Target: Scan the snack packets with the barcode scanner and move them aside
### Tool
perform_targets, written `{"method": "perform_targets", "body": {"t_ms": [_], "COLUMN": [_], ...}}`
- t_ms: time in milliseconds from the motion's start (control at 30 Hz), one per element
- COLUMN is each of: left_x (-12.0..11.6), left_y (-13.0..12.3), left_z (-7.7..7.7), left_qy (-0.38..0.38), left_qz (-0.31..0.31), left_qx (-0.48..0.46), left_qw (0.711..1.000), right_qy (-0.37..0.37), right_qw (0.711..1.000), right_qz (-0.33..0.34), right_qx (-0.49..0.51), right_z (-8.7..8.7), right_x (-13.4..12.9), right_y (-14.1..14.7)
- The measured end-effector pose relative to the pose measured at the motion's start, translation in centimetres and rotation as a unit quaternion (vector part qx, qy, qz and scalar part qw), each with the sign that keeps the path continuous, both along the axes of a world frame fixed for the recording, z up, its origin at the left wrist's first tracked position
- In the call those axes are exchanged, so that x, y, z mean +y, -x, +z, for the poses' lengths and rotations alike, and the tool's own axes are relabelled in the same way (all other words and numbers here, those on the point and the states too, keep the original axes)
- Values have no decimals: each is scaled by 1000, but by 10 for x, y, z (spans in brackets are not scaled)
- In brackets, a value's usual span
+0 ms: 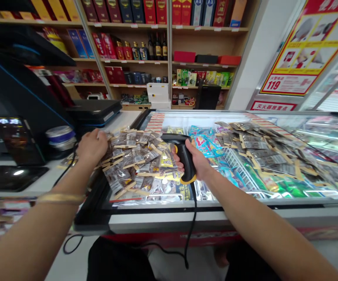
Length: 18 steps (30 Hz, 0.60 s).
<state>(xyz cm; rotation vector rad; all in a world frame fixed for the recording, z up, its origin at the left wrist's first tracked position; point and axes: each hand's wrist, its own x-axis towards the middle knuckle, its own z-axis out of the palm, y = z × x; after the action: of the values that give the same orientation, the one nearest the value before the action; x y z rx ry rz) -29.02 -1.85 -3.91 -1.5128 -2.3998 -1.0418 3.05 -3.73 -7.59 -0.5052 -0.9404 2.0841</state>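
My right hand (196, 160) is wrapped around the grip of a black and yellow barcode scanner (185, 158), held over the glass top of a freezer; its cord hangs down in front. Beneath and left of the scanner lies a pile of small clear packets (127, 152) with dark contents and tan strips along their edges. At the left end of this pile is my left hand (92, 147), its fingers curled against the packets. What those fingers grip, if anything, is hidden. A second heap of similar packets (262, 150) lies to the right on the glass.
Bagged goods and a white wire basket (237, 168) show through the freezer glass. On the left counter stand a checkout terminal (25, 86), a phone (18, 136) and a round tub (60, 136). Shelves of boxes and bottles (158, 47) rise behind. A cord loops near the floor.
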Motion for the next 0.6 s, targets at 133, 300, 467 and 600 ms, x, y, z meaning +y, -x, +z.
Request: {"method": "perform_targets", "body": {"t_ms": [133, 300, 467, 600], "left_x": [-2, 5, 14, 12], "left_y": [-37, -123, -238, -327], "left_z": [18, 29, 8, -9], "left_qy": [-49, -160, -150, -89], "left_qz": [63, -149, -376, -484], "left_qx": [-22, 15, -53, -125], "left_qw": [997, 976, 913, 862], "right_qy": [-11, -57, -106, -105], "right_qw": [999, 991, 966, 943], "right_qz": [-27, -119, -236, -313], "right_qx": [18, 13, -26, -50], "right_z": [14, 26, 17, 0], "right_x": [0, -12, -41, -68], "right_y": [-13, -71, -160, -216]}}
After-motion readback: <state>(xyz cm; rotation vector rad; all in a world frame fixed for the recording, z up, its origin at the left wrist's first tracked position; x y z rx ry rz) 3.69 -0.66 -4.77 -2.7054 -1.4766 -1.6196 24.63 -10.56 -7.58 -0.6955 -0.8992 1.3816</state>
